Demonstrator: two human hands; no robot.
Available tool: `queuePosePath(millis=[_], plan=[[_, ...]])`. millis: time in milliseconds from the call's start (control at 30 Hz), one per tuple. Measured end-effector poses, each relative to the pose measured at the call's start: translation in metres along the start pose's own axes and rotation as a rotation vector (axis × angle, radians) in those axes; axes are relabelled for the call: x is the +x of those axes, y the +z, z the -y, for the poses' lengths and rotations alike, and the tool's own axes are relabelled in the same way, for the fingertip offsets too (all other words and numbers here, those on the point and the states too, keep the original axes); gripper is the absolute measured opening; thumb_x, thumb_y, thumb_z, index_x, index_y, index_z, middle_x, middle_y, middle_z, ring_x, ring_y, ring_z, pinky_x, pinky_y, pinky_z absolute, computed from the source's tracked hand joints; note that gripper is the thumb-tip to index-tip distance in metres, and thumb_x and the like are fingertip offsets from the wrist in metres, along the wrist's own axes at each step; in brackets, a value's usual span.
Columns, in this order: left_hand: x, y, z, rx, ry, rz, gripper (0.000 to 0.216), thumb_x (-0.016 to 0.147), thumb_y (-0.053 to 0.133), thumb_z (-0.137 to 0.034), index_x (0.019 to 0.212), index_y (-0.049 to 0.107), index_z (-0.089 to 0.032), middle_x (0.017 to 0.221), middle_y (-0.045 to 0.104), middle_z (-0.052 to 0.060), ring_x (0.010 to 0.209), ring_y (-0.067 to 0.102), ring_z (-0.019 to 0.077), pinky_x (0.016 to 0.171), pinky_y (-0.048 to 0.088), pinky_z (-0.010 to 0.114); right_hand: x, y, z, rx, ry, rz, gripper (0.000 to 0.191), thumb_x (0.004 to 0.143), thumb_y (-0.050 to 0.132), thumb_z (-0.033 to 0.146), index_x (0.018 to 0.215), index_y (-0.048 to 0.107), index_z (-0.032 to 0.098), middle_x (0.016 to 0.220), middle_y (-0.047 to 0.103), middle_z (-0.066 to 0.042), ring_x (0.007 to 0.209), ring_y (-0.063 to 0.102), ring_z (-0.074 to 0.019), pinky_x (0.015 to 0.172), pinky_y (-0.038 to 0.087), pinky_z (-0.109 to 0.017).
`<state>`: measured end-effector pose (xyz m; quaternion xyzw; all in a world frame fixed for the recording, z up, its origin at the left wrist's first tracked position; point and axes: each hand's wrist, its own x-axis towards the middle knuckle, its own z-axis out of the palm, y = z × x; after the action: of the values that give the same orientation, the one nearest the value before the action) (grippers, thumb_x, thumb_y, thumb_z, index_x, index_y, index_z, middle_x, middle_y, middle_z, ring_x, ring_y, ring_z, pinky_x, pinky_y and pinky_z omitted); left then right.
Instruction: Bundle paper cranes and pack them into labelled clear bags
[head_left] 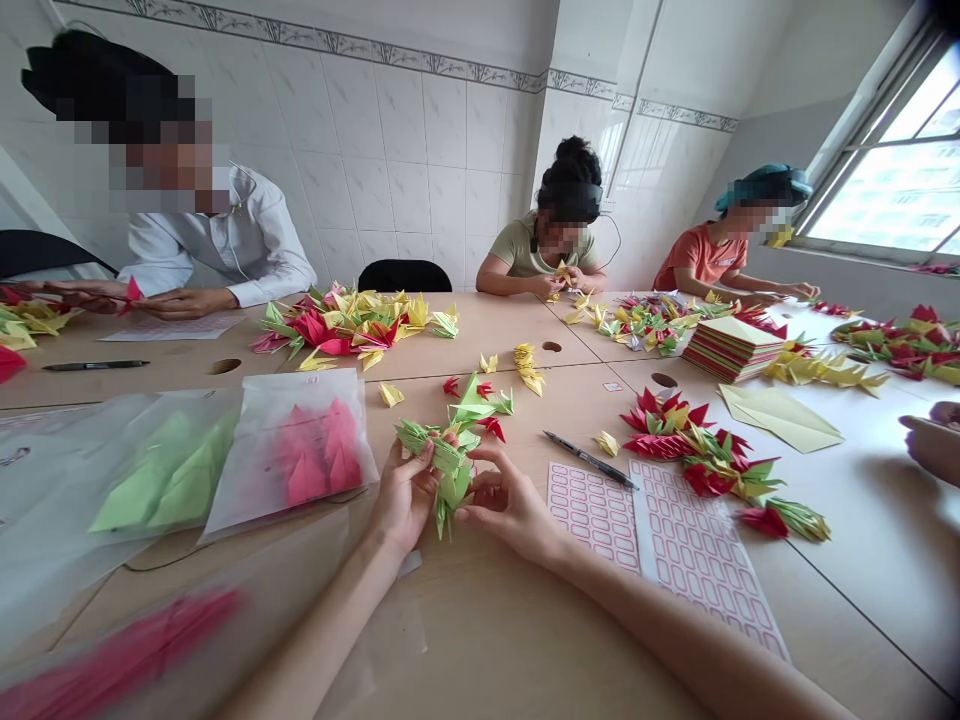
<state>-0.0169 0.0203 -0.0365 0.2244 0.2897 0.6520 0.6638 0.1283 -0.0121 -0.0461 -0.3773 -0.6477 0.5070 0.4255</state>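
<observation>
Over the middle of the table, my left hand (409,495) is closed on a bunch of folded green paper cranes (451,462), thumb on top. From the other side my right hand (510,500) meets the lower right of the bunch, its fingers curled inward; whether they pinch a paper tip is hard to make out. Just beyond the bunch lie a larger green paper crane (474,402) and small red paper cranes (491,428). Small yellow cranes (529,370) lie farther off.
Clear bags with pink (319,455) and green folded paper (169,470) lie left. A pen (591,458) and label sheets (697,540) lie right, near mixed cranes (701,445) and a stack of coloured paper (731,348). Co-workers sit across the table; another person's hand (934,445) shows at right.
</observation>
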Motion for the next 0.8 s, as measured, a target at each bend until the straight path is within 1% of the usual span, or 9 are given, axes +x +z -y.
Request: queuePosePath(millis=[67,133,200,267,333,433,600,667,800], plan=[[-0.0019,0.0016,-0.0006,-0.011,-0.029,0.025,0.022,0.066,0.065,-0.007,0.082,0.058,-0.020,0.081,0.065,0.001,0.078,0.065,0.0172,0.064,0.054,0.028,0.0019,-0.0005,-0.0027,-0.049,0.032,0.018,0.044,0.069,0.068,0.035,0.107,0.052,0.020,0.074,0.056,0.002,0.064,0.051,-0.0114,0.058,0.039,-0.023],[-0.0028,0.0025,-0.0005,-0.012,-0.040,0.044,0.027,0.066,0.065,-0.006,0.087,0.059,-0.022,0.082,0.065,0.000,0.077,0.065,0.0166,0.065,0.054,0.028,0.0031,-0.0014,-0.0039,-0.110,0.037,0.033,0.029,0.070,0.067,0.037,0.089,0.058,0.018,0.070,0.052,0.002,0.061,0.046,-0.0104,0.056,0.037,-0.022],[-0.0024,0.0024,0.0001,-0.014,-0.047,0.050,0.030,0.067,0.065,-0.006,0.091,0.060,-0.023,0.083,0.065,0.000,0.076,0.065,0.0160,0.065,0.054,0.027,0.0035,-0.0023,-0.0039,-0.103,0.030,0.013,0.023,0.072,0.064,0.038,0.075,0.056,0.016,0.070,0.051,0.001,0.062,0.045,-0.0106,0.056,0.037,-0.022],[-0.0012,0.0016,0.0007,-0.025,-0.036,0.040,0.031,0.067,0.063,-0.005,0.091,0.060,-0.023,0.082,0.065,0.000,0.074,0.065,0.0152,0.064,0.054,0.026,0.0034,-0.0031,-0.0032,-0.030,0.006,-0.035,0.024,0.074,0.061,0.038,0.069,0.051,0.017,0.073,0.051,0.000,0.066,0.047,-0.0114,0.059,0.039,-0.022],[0.0002,0.0007,0.0010,-0.039,-0.019,0.027,0.029,0.068,0.062,-0.003,0.090,0.060,-0.022,0.080,0.066,0.000,0.073,0.065,0.0140,0.065,0.054,0.025,0.0032,-0.0037,-0.0026,0.048,-0.025,-0.063,0.024,0.076,0.059,0.036,0.067,0.046,0.018,0.075,0.052,0.000,0.067,0.047,-0.0113,0.060,0.040,-0.022],[0.0015,-0.0001,0.0008,-0.042,-0.006,0.012,0.028,0.069,0.060,-0.001,0.089,0.060,-0.021,0.079,0.066,0.000,0.073,0.065,0.0130,0.067,0.053,0.023,0.0028,-0.0041,-0.0017,0.111,-0.047,-0.091,0.025,0.076,0.059,0.034,0.067,0.042,0.018,0.069,0.049,0.001,0.064,0.047,-0.0104,0.059,0.039,-0.022],[0.0025,-0.0015,0.0003,-0.019,0.019,0.001,0.026,0.069,0.059,-0.001,0.086,0.060,-0.021,0.077,0.065,0.000,0.073,0.066,0.0139,0.067,0.053,0.024,0.0022,-0.0032,0.0016,0.281,-0.002,-0.007,0.027,0.076,0.062,0.035,0.073,0.040,0.019,0.075,0.055,0.000,0.072,0.057,-0.0140,0.061,0.042,-0.024],[0.0035,-0.0027,0.0004,-0.021,0.033,0.001,0.021,0.069,0.060,-0.002,0.082,0.060,-0.019,0.077,0.066,0.000,0.073,0.066,0.0137,0.067,0.053,0.023,0.0027,-0.0032,0.0024,0.261,-0.002,-0.019,0.027,0.075,0.063,0.035,0.076,0.041,0.020,0.076,0.053,0.001,0.070,0.054,-0.0124,0.059,0.041,-0.023],[0.0061,-0.0049,0.0008,-0.027,0.060,-0.043,0.017,0.068,0.060,-0.001,0.076,0.058,-0.016,0.076,0.066,0.001,0.072,0.066,0.0132,0.066,0.053,0.021,0.0049,-0.0050,-0.0013,0.103,-0.063,-0.117,0.026,0.070,0.068,0.029,0.076,0.044,0.020,0.075,0.047,0.003,0.069,0.046,-0.0102,0.063,0.041,-0.023]])
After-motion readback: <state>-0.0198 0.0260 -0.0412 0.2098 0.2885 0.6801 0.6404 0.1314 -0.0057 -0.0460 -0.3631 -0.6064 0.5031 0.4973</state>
